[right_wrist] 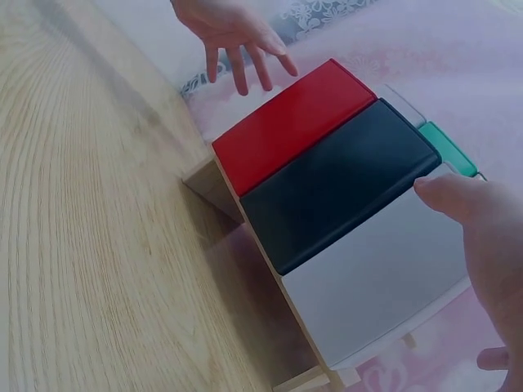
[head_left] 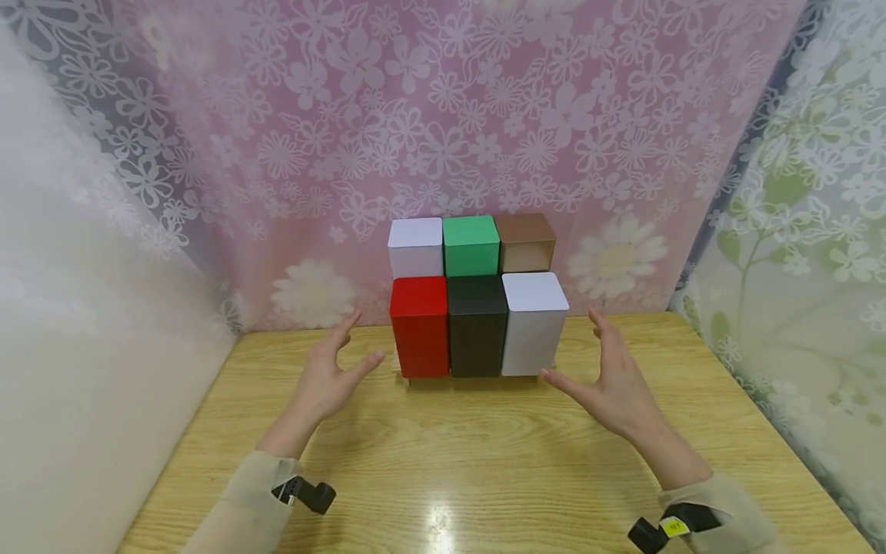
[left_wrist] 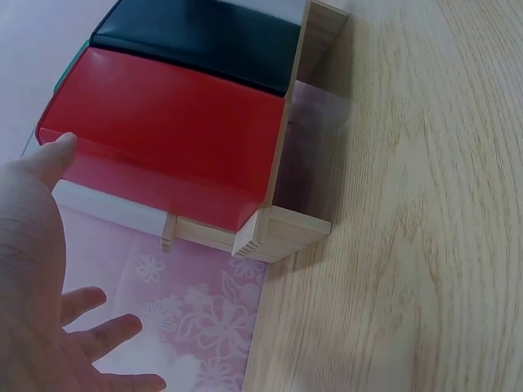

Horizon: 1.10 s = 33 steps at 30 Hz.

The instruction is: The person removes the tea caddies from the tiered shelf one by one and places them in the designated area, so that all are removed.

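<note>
Several coloured boxes stand in two rows on a low wooden stand (left_wrist: pixel 298 233). In front are a red box (head_left: pixel 420 331), a black box (head_left: pixel 477 331) and a white box (head_left: pixel 534 335); behind them are another white box (head_left: pixel 415 254), a green box (head_left: pixel 471 250) and a brown box (head_left: pixel 527 246). My left hand (head_left: pixel 327 377) is held to the left of the red box, fingers spread and thumb pointing toward it. On the other side, my right hand (head_left: pixel 616 388) is beside the front white box, thumb near its lower right corner. Both palms hold nothing.
The stand rests near the back of a wood-grain table (head_left: pixel 443 454). Right behind it hangs a pink floral curtain (head_left: pixel 443 115), with a pale sheet (head_left: pixel 90 308) on the left and a leafy-patterned one (head_left: pixel 817 269) on the right.
</note>
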Tool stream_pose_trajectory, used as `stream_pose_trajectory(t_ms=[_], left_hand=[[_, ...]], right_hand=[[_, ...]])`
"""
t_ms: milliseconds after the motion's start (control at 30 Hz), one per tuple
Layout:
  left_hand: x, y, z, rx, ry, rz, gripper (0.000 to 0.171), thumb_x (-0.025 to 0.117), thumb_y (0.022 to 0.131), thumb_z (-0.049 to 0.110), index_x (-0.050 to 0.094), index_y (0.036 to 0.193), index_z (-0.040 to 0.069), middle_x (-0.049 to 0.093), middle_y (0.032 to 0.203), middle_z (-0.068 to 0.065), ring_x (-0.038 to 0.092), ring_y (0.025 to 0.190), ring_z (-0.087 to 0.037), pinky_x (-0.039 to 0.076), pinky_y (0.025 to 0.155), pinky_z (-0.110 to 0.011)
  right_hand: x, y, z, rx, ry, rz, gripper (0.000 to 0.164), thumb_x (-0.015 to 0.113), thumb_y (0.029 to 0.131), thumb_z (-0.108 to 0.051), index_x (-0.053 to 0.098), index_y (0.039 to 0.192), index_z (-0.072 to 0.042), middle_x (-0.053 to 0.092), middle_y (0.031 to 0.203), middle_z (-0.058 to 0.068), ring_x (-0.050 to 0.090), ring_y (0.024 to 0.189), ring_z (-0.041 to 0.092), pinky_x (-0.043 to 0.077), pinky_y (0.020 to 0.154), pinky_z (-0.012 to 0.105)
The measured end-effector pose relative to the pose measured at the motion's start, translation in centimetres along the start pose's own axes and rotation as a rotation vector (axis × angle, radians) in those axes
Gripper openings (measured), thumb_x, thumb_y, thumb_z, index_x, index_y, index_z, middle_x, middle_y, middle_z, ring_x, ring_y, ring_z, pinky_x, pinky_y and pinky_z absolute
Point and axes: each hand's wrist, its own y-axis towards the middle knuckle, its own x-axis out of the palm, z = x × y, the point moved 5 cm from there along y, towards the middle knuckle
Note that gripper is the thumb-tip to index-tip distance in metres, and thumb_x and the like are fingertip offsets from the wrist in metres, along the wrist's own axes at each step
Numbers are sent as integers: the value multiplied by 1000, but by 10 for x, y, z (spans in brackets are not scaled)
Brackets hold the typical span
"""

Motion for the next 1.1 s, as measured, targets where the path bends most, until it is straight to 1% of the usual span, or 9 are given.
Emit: stream_pose_trajectory(t_ms=[67,200,300,400,533,733,933,1033,1100], left_hand=[[2,1,-2,-12,-19,-5,83,73,97,58,33,167,38,36,169,-3,52,140,-43,43,106,-69],[5,3,-6,-27,-64,-6,81,72,99,56,32,167,37,41,166,-7,55,136,-42,45,104,-68],[8,5,-9,-44,-96,-8,81,71,100,55,32,168,34,47,162,-12,57,134,-43,47,103,-67],[12,6,-13,-60,-119,-10,81,71,100,53,31,168,32,49,160,-14,58,132,-43,49,101,-65],[17,10,-18,-67,-144,-7,80,71,101,50,33,168,27,51,156,-19,60,129,-46,51,100,-64],[26,15,-27,-99,-163,-32,78,70,103,47,35,167,22,57,147,-24,63,124,-45,53,99,-59],[40,20,-38,-181,-172,-51,72,70,104,43,40,165,22,65,137,-21,65,118,-41,53,99,-57],[48,22,-44,-217,-185,-54,68,71,104,42,44,163,23,67,134,-17,67,115,-38,57,94,-53],[53,23,-48,-221,-200,-54,66,70,104,40,46,162,20,68,132,-17,69,113,-37,59,89,-50]], right_hand=[[1,1,1,9,20,0,122,89,85,-51,13,169,-8,27,168,23,36,144,52,36,103,78],[3,3,2,24,59,3,122,90,84,-48,12,170,-8,27,169,23,36,145,52,34,105,78],[8,5,3,24,86,8,122,91,84,-45,12,170,-8,28,168,24,37,145,52,34,106,77],[12,6,4,30,106,6,121,92,84,-43,13,169,-8,29,168,24,37,145,50,34,107,76],[16,7,4,42,129,6,121,92,84,-42,13,169,-8,29,167,23,37,146,49,34,107,76],[22,11,4,45,170,17,118,92,85,-38,15,169,-9,31,167,24,37,146,50,34,109,74],[28,14,5,63,194,28,115,91,86,-37,17,168,-8,31,166,24,37,145,50,34,110,72],[31,15,6,75,207,28,114,91,87,-38,17,168,-6,31,166,24,36,146,49,34,111,71],[33,16,6,79,214,32,113,91,87,-37,18,167,-5,31,166,24,36,146,49,34,111,71]])
